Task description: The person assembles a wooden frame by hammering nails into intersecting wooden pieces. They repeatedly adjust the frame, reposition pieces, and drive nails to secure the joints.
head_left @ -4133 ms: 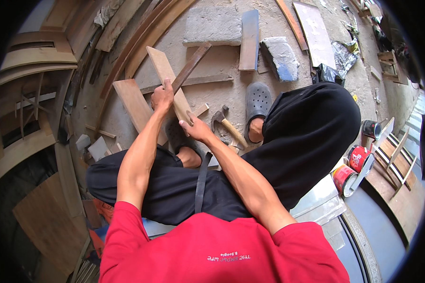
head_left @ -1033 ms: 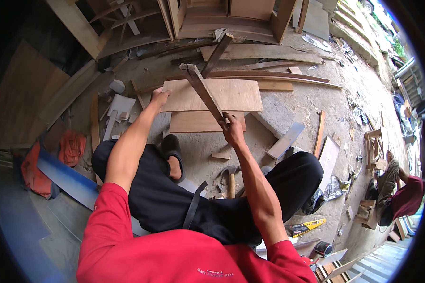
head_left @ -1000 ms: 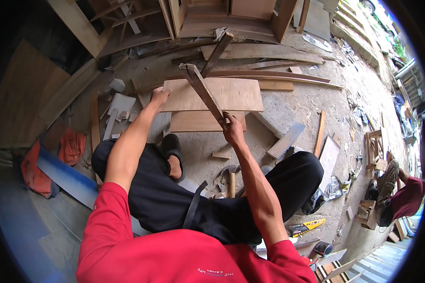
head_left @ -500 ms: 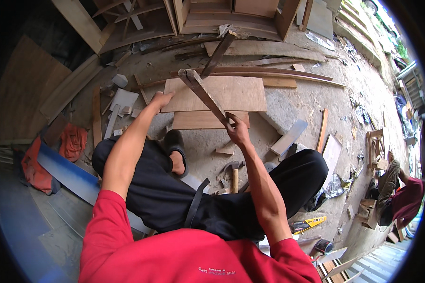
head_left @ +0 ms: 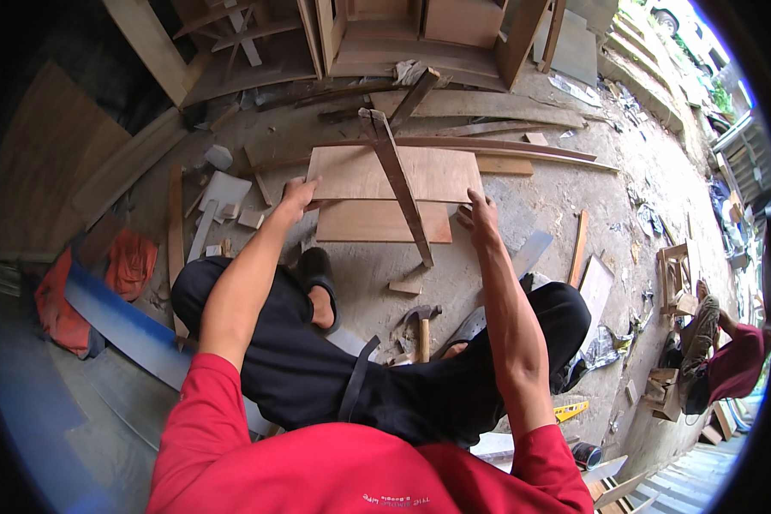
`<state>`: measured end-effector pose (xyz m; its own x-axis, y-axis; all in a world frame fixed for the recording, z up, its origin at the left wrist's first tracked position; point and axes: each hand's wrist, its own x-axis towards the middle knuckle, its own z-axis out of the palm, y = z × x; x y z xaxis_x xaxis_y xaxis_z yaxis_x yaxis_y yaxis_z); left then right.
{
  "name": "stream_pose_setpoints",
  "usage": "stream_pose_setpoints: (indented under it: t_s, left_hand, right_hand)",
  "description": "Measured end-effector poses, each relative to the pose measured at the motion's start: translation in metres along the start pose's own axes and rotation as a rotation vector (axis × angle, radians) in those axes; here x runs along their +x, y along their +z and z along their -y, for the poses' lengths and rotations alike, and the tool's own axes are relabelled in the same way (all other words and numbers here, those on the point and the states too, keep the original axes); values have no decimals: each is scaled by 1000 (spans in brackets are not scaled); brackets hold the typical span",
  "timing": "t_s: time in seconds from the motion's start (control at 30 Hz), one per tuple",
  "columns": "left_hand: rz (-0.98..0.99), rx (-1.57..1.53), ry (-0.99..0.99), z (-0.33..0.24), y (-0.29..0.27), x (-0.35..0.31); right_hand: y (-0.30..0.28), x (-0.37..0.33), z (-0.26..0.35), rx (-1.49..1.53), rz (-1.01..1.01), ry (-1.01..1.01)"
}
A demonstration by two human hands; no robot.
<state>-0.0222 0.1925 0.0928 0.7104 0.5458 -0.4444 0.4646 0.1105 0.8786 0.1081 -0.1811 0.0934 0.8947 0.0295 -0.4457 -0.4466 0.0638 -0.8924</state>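
Note:
A light plywood board [head_left: 343, 174] is held level in front of me. My left hand [head_left: 299, 195] is closed round its left end, and my right hand [head_left: 481, 211] grips its right end near the front corner. A long dark wooden strip [head_left: 400, 184] crosses over the board's middle, slanting from the far side down to the floor on my side, with neither hand on it. A second wooden board [head_left: 351, 224] shows below the plywood's near edge, partly covered by it. A claw hammer [head_left: 424, 330] lies on the floor between my feet.
Long planks [head_left: 488, 107] lie beyond the boards, before an open wooden cabinet [head_left: 377, 53]. Offcuts [head_left: 231, 190] and an orange cloth bag [head_left: 131, 264] are at left. A yellow level [head_left: 571, 411] lies at lower right. Another person [head_left: 732, 360] sits at far right.
My right hand has let go of the dark wooden strip and taken the plywood's right end. The strip's near end now rests lower, on the floor. My left hand stays on the board.

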Motion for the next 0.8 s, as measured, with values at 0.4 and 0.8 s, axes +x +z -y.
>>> stream_pose_setpoints:
  t_s: [0.4, 0.8]
  left_hand:
    - [134, -367, -190, -49, 13, 26]
    - [-16, -602, -183, -22, 14, 17]
  right_hand:
    - [-29, 47, -41, -499, 358, -329]
    - [23, -38, -84, -743, -9, -352]
